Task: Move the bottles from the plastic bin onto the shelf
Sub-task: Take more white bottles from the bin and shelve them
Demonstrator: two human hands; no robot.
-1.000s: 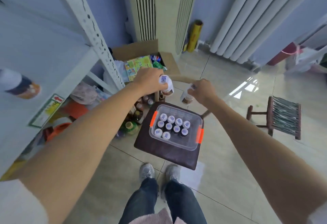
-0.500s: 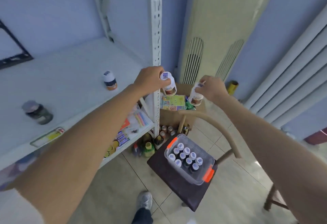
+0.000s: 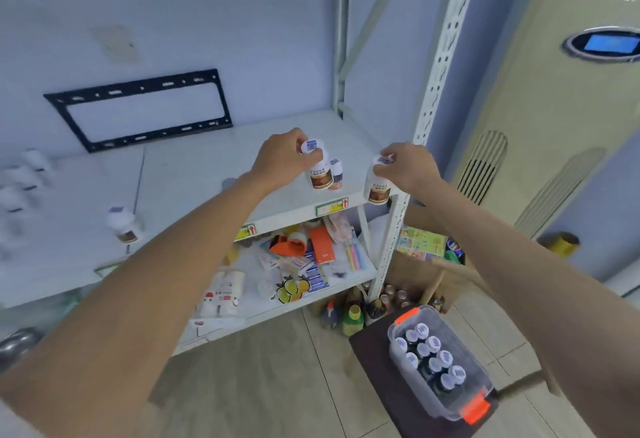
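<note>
Both arms reach up and forward over a white shelf (image 3: 194, 174). The left hand (image 3: 282, 160) grasps a white-capped bottle (image 3: 318, 169) by its top, fingers curled round the cap; the bottle hangs upright over the shelf's right end, close to the front edge, though whether its base touches the board cannot be told. Just at its 3 o'clock side stands a smaller bottle (image 3: 336, 174) on the shelf. The right hand (image 3: 407, 167) pinches the cap of a second bottle (image 3: 378, 184), which hangs at the shelf's front right corner, against the perforated upright post (image 3: 446, 42), its lower half overlapping the shelf edge. Toward 9 o'clock the shelf board is largely bare: one bottle (image 3: 121, 224) stands near the front edge and a blurred cluster of bottles (image 3: 24, 181) sits at the far left, with open board between them and the hands. A black frame (image 3: 138, 108) leans on the wall at 11 o'clock behind the shelf. The lower shelf (image 3: 363, 273) holds assorted packets and stationery. At 5 o'clock, well below, the clear plastic bin (image 3: 440, 365) with orange latches sits on a dark chair seat (image 3: 374, 361), with white-capped bottles standing in rows inside it and some room left at its near end. Bottles on the floor (image 3: 353, 313) crowd the foot of the post, between shelf and chair. A tall air conditioner (image 3: 554, 119) stands at 2 o'clock.
</note>
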